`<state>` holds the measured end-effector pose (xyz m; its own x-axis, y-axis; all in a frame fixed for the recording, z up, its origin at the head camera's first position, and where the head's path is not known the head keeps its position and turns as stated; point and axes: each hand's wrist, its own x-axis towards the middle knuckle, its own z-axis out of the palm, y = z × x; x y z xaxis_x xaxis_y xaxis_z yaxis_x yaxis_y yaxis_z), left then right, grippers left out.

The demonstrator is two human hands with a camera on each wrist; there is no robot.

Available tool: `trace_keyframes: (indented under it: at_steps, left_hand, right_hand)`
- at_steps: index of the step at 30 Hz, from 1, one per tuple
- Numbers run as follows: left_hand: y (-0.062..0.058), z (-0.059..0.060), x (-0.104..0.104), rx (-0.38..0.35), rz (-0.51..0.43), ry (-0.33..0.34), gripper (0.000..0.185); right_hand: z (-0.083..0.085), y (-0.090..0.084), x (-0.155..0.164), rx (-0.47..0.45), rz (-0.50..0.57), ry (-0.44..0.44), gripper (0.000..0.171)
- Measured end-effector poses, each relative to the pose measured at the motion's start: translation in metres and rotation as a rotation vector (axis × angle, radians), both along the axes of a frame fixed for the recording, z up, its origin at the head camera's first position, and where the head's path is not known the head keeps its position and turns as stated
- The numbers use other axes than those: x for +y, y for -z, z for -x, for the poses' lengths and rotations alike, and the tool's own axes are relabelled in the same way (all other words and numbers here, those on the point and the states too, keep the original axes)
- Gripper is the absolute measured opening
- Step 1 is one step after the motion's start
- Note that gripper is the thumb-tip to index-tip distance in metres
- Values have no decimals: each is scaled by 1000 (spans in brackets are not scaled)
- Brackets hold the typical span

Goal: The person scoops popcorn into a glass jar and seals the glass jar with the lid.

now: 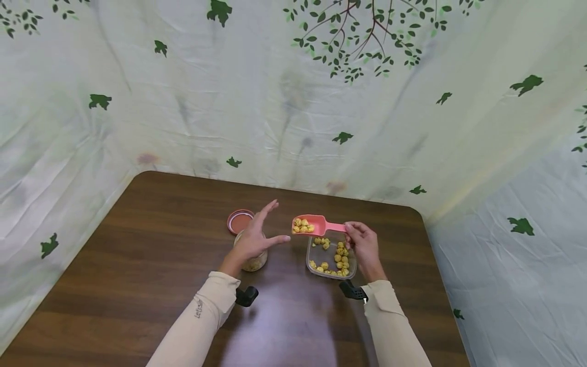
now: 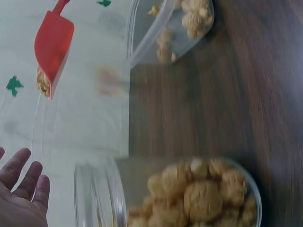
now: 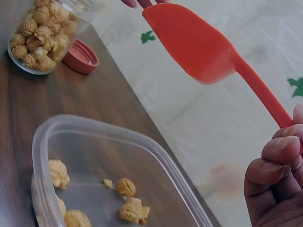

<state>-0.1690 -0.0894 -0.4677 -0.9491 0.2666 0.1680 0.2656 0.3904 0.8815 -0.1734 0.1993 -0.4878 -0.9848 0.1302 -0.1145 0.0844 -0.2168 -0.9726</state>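
My right hand [image 1: 364, 247] grips the handle of a red scoop [image 1: 323, 226], raised above the table with several pieces of popcorn [image 1: 302, 226] in its bowl. Below it sits a clear plastic container [image 1: 321, 274] with more popcorn along its sides. My left hand [image 1: 252, 239], fingers spread and thumb pointing at the scoop, is over a glass jar [image 1: 256, 264] and hides much of it in the head view. In the left wrist view the jar [image 2: 199, 203] holds popcorn up towards its neck, and its mouth has no lid on it.
A red jar lid [image 1: 240, 222] lies on the brown wooden table [image 1: 160, 255] behind the jar. Beyond the table's far edge hangs a pale curtain [image 1: 257, 102] with a leaf print, and it continues along both sides.
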Motion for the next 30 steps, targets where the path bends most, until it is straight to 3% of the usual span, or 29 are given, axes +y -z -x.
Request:
trace_keyframes:
  at_steps: [5,11,16,30]
  left_hand:
    - [-2,1,-17,12,-23,-3,85]
    - [0,-1,-36,-35,-32,-36,77]
    - [8,-5,-51,-57,-18,-68,71]
    - [32,-15,-71,-15,-17,-96,67]
  right_hand:
    - [1,0,-9,-5,-25,-35,11]
    - [0,0,-22,7,-20,-66,11]
    - [0,2,-32,17,-28,-84,16]
    - [-3,-1,-55,25,-35,-137,18]
